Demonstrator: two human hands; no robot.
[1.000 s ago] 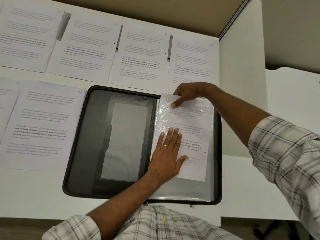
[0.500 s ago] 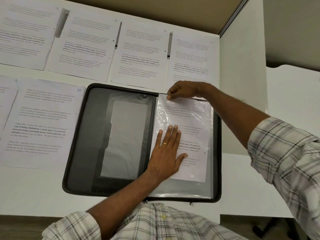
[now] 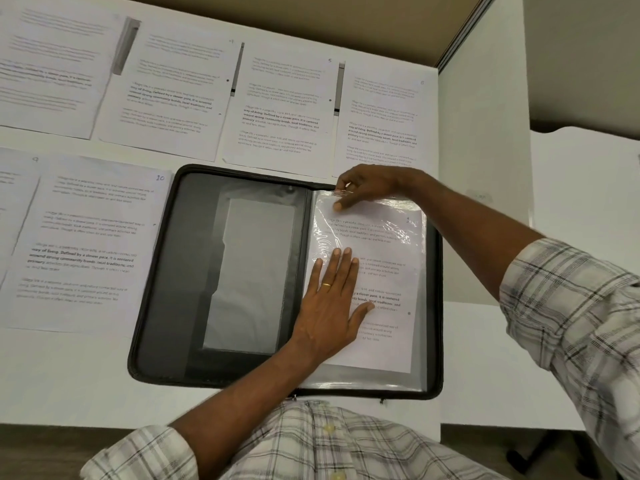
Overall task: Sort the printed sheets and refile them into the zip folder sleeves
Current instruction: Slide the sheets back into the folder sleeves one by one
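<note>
The zip folder lies open on the white surface. In its right half, a printed sheet lies with its upper part under a crinkled clear sleeve. The left hand rests flat on the sheet, fingers straight. At the sheet's 12 o'clock, the right hand pinches the sleeve's top edge. Loose sheets lie from the folder's 9 to 12 o'clock.

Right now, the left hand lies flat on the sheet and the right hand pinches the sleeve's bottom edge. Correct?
No: the head view shows the right hand pinching the top edge of the sleeve. The left hand lies flat on the sheet.
</note>
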